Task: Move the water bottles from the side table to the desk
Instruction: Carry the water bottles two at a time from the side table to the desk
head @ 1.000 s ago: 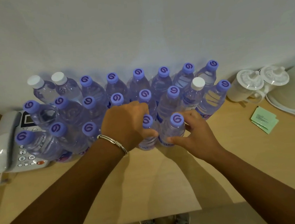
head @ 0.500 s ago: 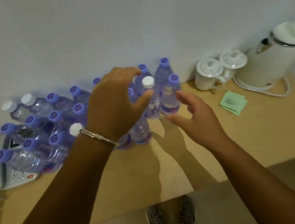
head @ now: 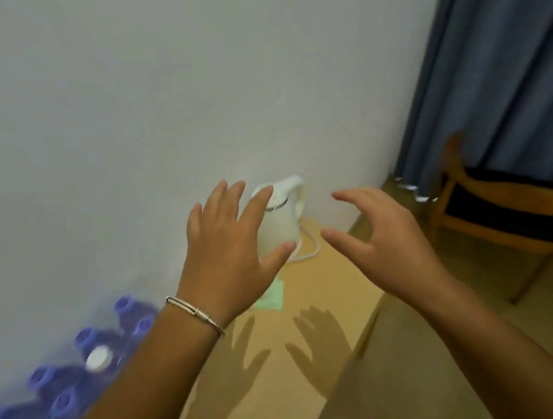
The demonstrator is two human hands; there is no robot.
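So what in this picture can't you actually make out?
- Water bottles, head view: motion blur smears them, the left forearm covers some and the frame's left and bottom edges cut others, so no count.
- Kettle: the left hand covers its left part.
- Green paper: blurred, partly behind the left hand; any print is unreadable.
- Chair: cut by the right edge.
- Right hand: open, holding nothing.
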